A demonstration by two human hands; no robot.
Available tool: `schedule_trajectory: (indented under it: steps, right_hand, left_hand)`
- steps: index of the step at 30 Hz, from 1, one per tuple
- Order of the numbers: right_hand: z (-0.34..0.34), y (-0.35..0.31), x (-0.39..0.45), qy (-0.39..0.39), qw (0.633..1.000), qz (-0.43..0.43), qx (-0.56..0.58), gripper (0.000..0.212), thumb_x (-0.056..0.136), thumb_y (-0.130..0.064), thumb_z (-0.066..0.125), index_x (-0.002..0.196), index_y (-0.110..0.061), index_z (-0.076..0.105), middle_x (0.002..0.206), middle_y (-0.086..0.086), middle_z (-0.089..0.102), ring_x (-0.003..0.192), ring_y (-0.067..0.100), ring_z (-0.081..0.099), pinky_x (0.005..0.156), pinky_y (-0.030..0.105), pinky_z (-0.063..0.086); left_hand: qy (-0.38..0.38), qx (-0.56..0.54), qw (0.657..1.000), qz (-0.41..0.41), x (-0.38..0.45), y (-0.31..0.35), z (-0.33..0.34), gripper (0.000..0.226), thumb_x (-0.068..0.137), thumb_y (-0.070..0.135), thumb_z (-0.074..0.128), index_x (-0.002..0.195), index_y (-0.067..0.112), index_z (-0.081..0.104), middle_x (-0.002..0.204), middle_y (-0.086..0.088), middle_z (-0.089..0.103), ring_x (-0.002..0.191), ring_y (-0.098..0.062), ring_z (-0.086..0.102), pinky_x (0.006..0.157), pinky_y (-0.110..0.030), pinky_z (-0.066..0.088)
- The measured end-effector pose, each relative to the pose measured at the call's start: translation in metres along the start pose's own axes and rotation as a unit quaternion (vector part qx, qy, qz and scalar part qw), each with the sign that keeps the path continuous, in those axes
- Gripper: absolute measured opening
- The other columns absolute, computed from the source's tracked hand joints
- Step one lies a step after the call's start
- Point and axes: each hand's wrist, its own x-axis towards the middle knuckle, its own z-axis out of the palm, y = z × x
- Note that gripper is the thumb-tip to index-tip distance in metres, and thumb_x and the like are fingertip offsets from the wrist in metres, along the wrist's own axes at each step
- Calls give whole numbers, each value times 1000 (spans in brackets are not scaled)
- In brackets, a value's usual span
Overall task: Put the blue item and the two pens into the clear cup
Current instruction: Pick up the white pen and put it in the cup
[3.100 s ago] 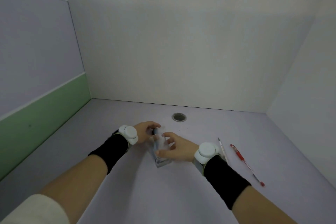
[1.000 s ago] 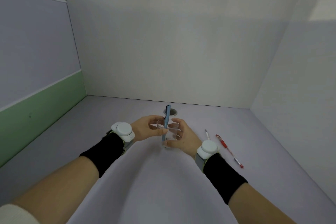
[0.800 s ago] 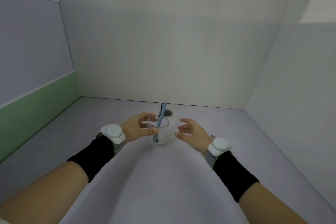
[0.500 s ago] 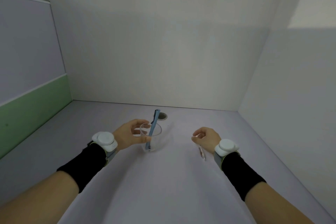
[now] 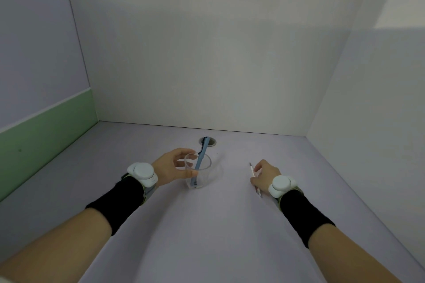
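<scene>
The clear cup (image 5: 205, 178) stands upright on the pale desk. The blue item (image 5: 200, 161), a slim blue pen with a dark clip, leans inside it with its top sticking out above the rim. My left hand (image 5: 170, 167) wraps around the cup's left side. To the right, my right hand (image 5: 264, 174) has its fingers closed on a thin white pen (image 5: 252, 170), whose ends show above and below the hand. The red pen is hidden, probably behind my right hand or wrist.
A round cable hole (image 5: 209, 142) sits in the desk just behind the cup. White walls close the desk at the back and right, and a grey and green panel (image 5: 41, 131) bounds the left.
My right hand let go of the cup, moved right and closed on the white pen. The blue item settled into the cup, which my left hand kept hold of.
</scene>
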Motion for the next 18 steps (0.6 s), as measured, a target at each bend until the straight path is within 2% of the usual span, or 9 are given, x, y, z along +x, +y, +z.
schedule_trajectory:
  steps: [3, 6, 8, 10, 13, 18]
  right_hand:
    - [0, -3, 1, -12, 1000, 10, -3, 48, 84, -21, 67, 125, -11, 45, 98, 10, 64, 79, 25, 57, 68, 27, 44]
    - [-2, -6, 3, -21, 1000, 23, -1, 51, 83, -27, 68, 128, -14, 47, 105, 8, 63, 83, 23, 56, 71, 25, 42]
    - [-4, -10, 6, -23, 999, 22, 21, 46, 83, -27, 68, 125, -16, 51, 105, 8, 65, 78, 22, 58, 68, 24, 43]
    - [-6, -17, 7, -18, 995, 19, 94, 35, 84, -21, 66, 117, -14, 58, 92, 9, 67, 63, 21, 59, 57, 24, 46]
    - [-12, -36, 6, -3, 970, 11, 244, 22, 87, -7, 60, 109, -5, 62, 69, 9, 61, 47, 19, 53, 43, 25, 44]
    - [-25, -77, -5, -24, 902, -44, 430, 10, 95, -2, 54, 104, -3, 57, 73, 13, 59, 48, 18, 58, 46, 27, 52]
  left_hand:
    - [-1, 6, 1000, 1, -1, -3, 1, 61, 73, 11, 82, 126, 18, 54, 119, 6, 63, 97, -5, 66, 74, -14, 53]
    - [5, 0, 1000, 1, -1, -5, 1, 61, 73, 10, 82, 127, 16, 53, 118, 4, 63, 98, -7, 65, 74, -14, 53]
    - [3, 0, 1000, -1, -1, -6, 1, 61, 74, 10, 81, 127, 16, 53, 118, 5, 63, 98, -4, 64, 72, -12, 53]
    - [1, -5, 1000, -2, -1, -6, 2, 61, 74, 9, 81, 127, 15, 52, 118, 4, 63, 98, -5, 64, 72, -12, 53]
    - [-2, -7, 1000, -5, 0, -8, 1, 62, 74, 9, 81, 128, 16, 52, 119, 5, 62, 99, -4, 64, 72, -11, 52]
    - [-9, -4, 1000, -8, 2, -11, 0, 64, 74, 15, 82, 130, 20, 51, 121, 7, 62, 103, -4, 63, 74, -10, 52]
